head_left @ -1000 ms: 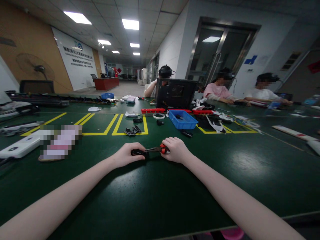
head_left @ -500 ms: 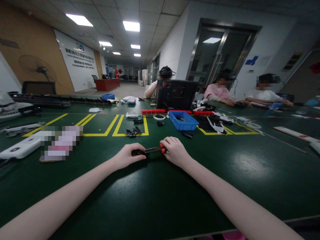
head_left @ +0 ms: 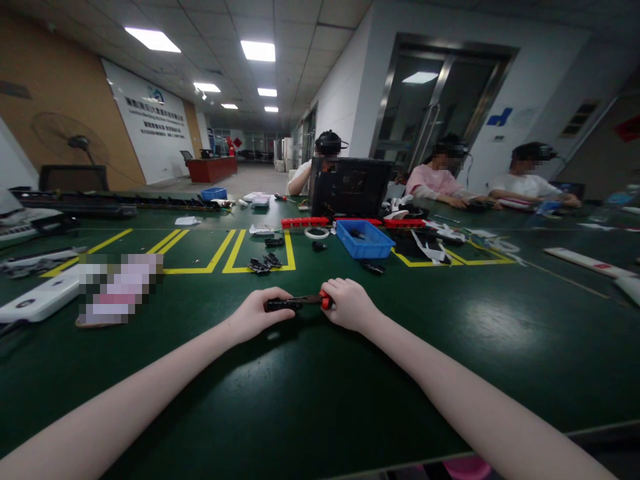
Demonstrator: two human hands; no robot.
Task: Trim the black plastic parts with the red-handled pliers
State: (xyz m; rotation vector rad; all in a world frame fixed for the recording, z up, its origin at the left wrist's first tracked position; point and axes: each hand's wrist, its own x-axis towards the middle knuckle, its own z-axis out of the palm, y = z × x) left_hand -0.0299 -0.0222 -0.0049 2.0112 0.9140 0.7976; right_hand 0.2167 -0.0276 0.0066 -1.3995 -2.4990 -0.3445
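Note:
My left hand (head_left: 263, 315) is closed around a small black part (head_left: 283, 305), thumb along its near side. In my right hand (head_left: 349, 305) is a pair of pliers (head_left: 311, 300) with red and black handles, gripped by the handles. Their metal jaws point left and meet the black part; whether they bite on it I cannot tell. Both hands are just above the green table (head_left: 320, 380). Beyond them lie several black plastic pieces (head_left: 265, 263) inside a yellow-taped outline.
A blue bin (head_left: 364, 241) with dark pieces inside stands past my right hand. Behind it are red strips (head_left: 305, 222) and a black monitor-like casing (head_left: 349, 187). A white power strip (head_left: 43, 297) lies at left. Several people sit across the table.
The view has shifted slightly. The black part and the pliers have tilted a little between my hands; both hands keep their hold.

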